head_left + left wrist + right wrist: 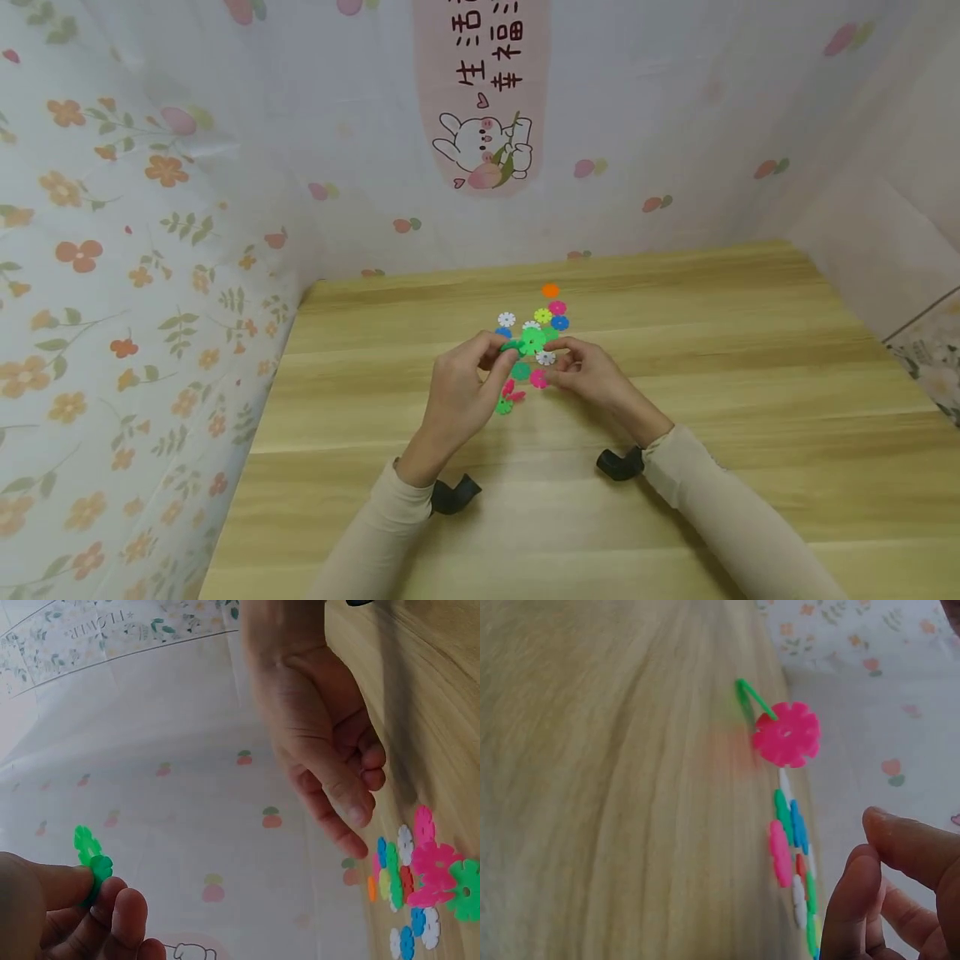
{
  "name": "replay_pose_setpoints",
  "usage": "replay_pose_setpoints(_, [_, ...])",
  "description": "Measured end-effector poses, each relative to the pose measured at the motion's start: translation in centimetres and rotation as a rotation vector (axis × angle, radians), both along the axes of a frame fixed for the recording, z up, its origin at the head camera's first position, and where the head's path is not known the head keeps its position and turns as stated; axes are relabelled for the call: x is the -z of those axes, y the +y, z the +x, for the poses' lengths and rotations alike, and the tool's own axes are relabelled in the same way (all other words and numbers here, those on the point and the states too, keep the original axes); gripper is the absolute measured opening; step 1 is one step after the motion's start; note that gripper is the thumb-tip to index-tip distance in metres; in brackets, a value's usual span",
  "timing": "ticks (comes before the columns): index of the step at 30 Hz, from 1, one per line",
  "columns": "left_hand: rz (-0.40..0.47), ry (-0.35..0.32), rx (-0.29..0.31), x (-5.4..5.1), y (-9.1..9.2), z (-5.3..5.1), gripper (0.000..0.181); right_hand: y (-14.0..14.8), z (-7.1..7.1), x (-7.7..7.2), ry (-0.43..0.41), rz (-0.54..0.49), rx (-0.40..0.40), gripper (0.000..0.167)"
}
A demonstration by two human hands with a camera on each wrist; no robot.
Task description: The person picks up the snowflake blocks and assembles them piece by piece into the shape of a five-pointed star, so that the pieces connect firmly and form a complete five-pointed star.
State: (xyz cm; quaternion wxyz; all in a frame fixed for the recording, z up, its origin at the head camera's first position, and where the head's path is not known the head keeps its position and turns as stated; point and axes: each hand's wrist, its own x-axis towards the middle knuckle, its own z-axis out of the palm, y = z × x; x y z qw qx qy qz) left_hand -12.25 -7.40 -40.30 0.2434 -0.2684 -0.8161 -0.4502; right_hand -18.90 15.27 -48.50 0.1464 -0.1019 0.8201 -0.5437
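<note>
Between thumb and index finger, my left hand [467,387] pinches two green snowflake discs [88,844] that are joined at an angle, held above the table. My right hand [596,379] is just to the right of them, fingers loosely bent, and nothing shows between its fingertips in the right wrist view. Below the hands lies a joined piece of pink discs [791,735] and a green disc [504,406]. A loose pink disc [538,379] and a white disc [546,357] lie by the right fingertips.
Loose discs spread beyond the hands on the wooden table [712,350]: an orange disc [551,290], a yellow disc [542,316], a blue disc [560,322] and a white disc [507,319] among them. A patterned curtain [360,150] hangs behind the table.
</note>
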Motion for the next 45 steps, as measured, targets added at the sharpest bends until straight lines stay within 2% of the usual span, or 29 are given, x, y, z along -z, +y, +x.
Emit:
replay_pose_setpoints(7, [0.006,-0.005,0.014,0.0,0.2,-0.2,0.005,-0.2,-0.2,0.4,0.013,0.072,-0.02,0.043])
replay_pose_setpoints(17, [0.006,-0.019,-0.003,-0.3,0.1,0.1,0.007,-0.7,-0.3,1.0,0.072,0.268,0.0,0.033])
replay_pose_setpoints(29, [0.004,-0.006,-0.001,-0.4,0.1,0.1,0.007,-1.1,-0.5,1.2,0.172,0.37,-0.06,0.019])
replay_pose_setpoints(37, [0.012,-0.006,-0.009,-0.6,-0.1,0.2,0.006,-1.2,-0.6,0.8,0.217,0.378,-0.105,0.028])
replay_pose_setpoints(45, [0.018,-0.007,0.003,-0.7,0.0,0.3,0.006,-1.1,-0.5,1.0,0.245,0.397,-0.125,0.028])
